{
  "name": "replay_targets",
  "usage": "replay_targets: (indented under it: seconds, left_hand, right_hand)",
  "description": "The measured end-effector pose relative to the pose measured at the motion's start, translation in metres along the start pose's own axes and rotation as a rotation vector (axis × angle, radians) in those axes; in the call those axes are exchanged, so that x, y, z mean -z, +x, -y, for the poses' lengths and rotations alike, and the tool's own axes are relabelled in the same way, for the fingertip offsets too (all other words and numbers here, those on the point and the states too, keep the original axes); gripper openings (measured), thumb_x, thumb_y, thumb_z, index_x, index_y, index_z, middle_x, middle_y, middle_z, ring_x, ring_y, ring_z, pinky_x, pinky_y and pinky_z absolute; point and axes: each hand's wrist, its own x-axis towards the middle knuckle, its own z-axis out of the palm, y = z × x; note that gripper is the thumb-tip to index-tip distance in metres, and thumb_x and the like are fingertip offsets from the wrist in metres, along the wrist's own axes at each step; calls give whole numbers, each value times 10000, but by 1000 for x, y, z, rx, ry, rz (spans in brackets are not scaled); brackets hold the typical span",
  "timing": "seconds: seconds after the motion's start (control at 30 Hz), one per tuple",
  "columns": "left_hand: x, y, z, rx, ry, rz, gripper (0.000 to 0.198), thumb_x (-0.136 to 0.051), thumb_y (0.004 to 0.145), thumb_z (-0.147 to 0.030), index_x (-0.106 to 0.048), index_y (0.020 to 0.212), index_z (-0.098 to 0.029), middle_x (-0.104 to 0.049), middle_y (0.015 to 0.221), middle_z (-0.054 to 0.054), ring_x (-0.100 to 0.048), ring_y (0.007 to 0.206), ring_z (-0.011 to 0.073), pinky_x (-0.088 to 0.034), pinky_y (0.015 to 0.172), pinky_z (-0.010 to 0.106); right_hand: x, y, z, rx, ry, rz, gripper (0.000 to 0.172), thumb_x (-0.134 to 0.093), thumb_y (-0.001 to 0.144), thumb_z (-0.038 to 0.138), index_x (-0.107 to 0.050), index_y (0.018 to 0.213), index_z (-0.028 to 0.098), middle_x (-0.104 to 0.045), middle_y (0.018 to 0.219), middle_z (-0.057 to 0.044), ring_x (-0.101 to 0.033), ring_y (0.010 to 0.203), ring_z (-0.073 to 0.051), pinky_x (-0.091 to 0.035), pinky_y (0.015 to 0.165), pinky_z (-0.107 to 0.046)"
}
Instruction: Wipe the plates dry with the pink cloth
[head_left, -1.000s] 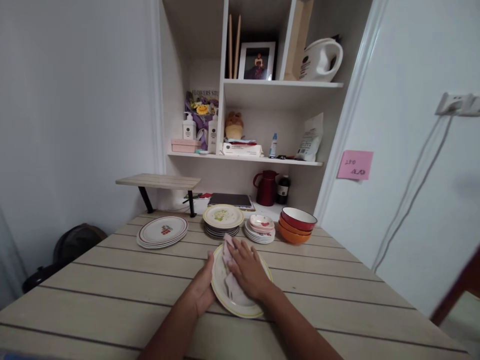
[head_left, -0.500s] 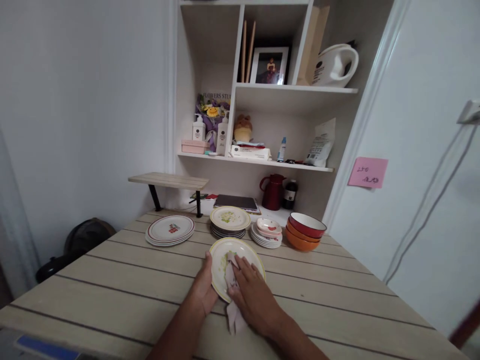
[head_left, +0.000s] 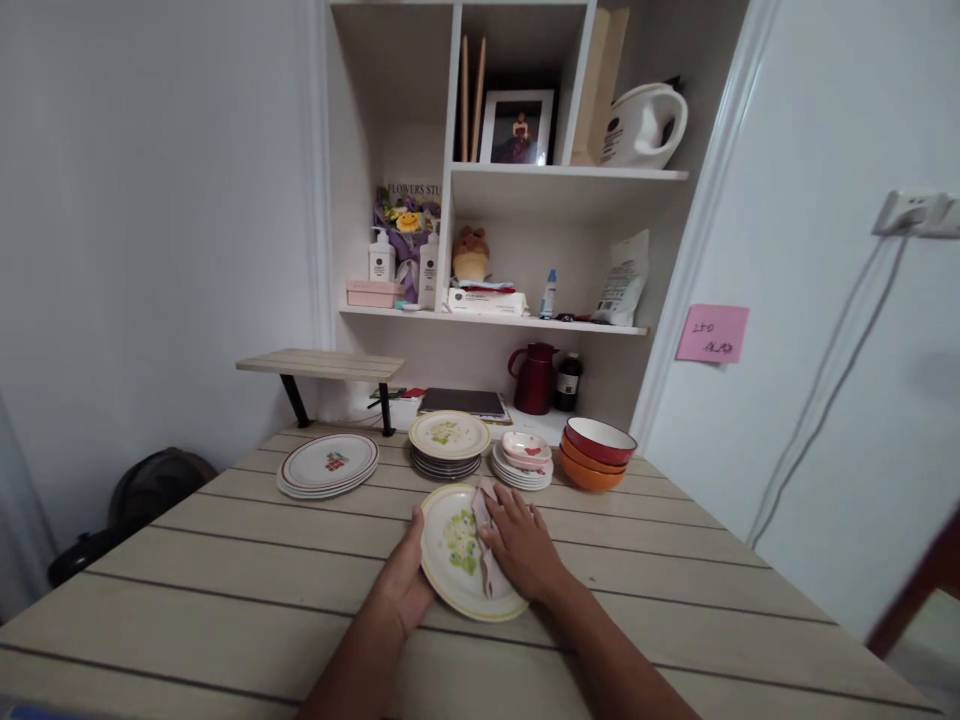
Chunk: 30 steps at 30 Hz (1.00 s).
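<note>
A white plate (head_left: 442,575) with a yellow rim and a green leafy print is tilted above the wooden table. My left hand (head_left: 407,578) grips its left edge, thumb up at the rim and the other fingers mostly hidden beneath. Over the plate's right side lies a pale pink cloth (head_left: 486,570). My right hand (head_left: 523,538) presses this cloth onto the plate, fingers pointing forward and partly covering it. Just beyond stands a stack of plates topped by a similar yellow-rimmed plate (head_left: 450,436).
Red-rimmed plates (head_left: 307,462) are stacked at the left. Small dishes (head_left: 523,478) and red and orange bowls (head_left: 592,472) stand to the right of the middle stack. A low wooden riser (head_left: 322,365) and a red jug (head_left: 534,380) are at the back, below shelves.
My right hand and the cloth have moved from the plate's middle to its right side, uncovering the green print. The cloth's hanging end no longer shows below the plate. The view has shifted slightly.
</note>
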Motion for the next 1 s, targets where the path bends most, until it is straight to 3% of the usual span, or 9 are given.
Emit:
replay_targets:
  seconds: [0.17, 0.3, 0.5, 0.6, 0.67, 0.73, 0.8, 0.87, 1.0]
  left_hand:
    - [5, -2, -3, -33, -30, -50, 613, -441, 941, -479, -432, 1436, -117, -638, 1296, 175, -517, 1300, 288, -262, 1163, 451]
    - [6, -1, -5, -44, -33, -87, 638, -444, 943, -466, -400, 1446, -78, -648, 1273, 194, -525, 1293, 283, -273, 1160, 436]
    - [6, -1, -5, -53, -56, -108, 649, -386, 957, -476, -342, 1479, -93, -658, 1260, 191, -571, 1244, 281, -314, 1141, 439]
    - [6, -1, -5, -62, -79, -104, 662, -385, 959, -469, -300, 1494, -89, -648, 1272, 195, -571, 1243, 285, -342, 1126, 445]
    - [7, -1, -4, -71, -96, -106, 663, -400, 957, -461, -285, 1501, -100, -637, 1290, 192, -564, 1250, 286, -354, 1119, 448]
    - [7, 0, -4, -83, -110, -113, 656, -416, 954, -452, -292, 1501, -111, -628, 1306, 189, -564, 1251, 287, -357, 1117, 444]
    - [8, 0, -4, -95, -119, -123, 631, -419, 958, -437, -312, 1496, -126, -626, 1313, 180, -574, 1240, 282, -357, 1118, 439]
    - [8, 0, -5, -100, -122, -133, 612, -412, 964, -427, -318, 1494, -136, -629, 1311, 173, -585, 1226, 281, -363, 1113, 449]
    - [8, 1, -6, -111, -125, -158, 620, -404, 969, -422, -298, 1500, -122, -640, 1290, 183, -607, 1195, 289, -380, 1098, 470]
  right_hand:
    - [1, -12, -7, 124, 534, 39, 654, -296, 925, 657, -528, 1388, 258, -325, 1582, -56, -211, 1479, -282, -147, 1196, -506]
    - [14, -6, -9, -27, 981, -5, 723, -353, 872, 723, -497, 1400, 252, -470, 1492, -85, -448, 1350, -273, -327, 1126, -469]
    - [34, -4, -25, -79, 777, -275, 554, -586, 759, 636, -667, 1104, 210, -604, 1248, -137, -546, 1148, -325, -387, 1031, -517]
    - [44, -14, -25, 46, 719, -91, 509, -680, 707, 556, -661, 1078, 208, -602, 1181, -111, -579, 1046, -280, -456, 951, -460]
    - [45, -21, -21, 182, 560, 118, 649, -784, 601, 496, -621, 1171, 231, -521, 1304, -102, -513, 1176, -291, -426, 1003, -447]
    - [40, -25, -14, 260, 378, 230, 792, -839, 522, 448, -575, 1243, 256, -389, 1447, -100, -374, 1332, -314, -346, 1084, -456]
    - [33, -26, -8, 277, 290, 212, 757, -855, 508, 401, -596, 1204, 258, -346, 1489, -95, -301, 1390, -318, -303, 1115, -449]
    - [28, -25, -3, 300, 296, 197, 624, -849, 540, 348, -638, 1120, 254, -386, 1479, -88, -321, 1392, -302, -307, 1117, -430]
    - [33, -25, 1, 331, 393, 237, 417, -753, 700, 283, -674, 1109, 266, -392, 1525, -73, -307, 1432, -253, -279, 1146, -419]
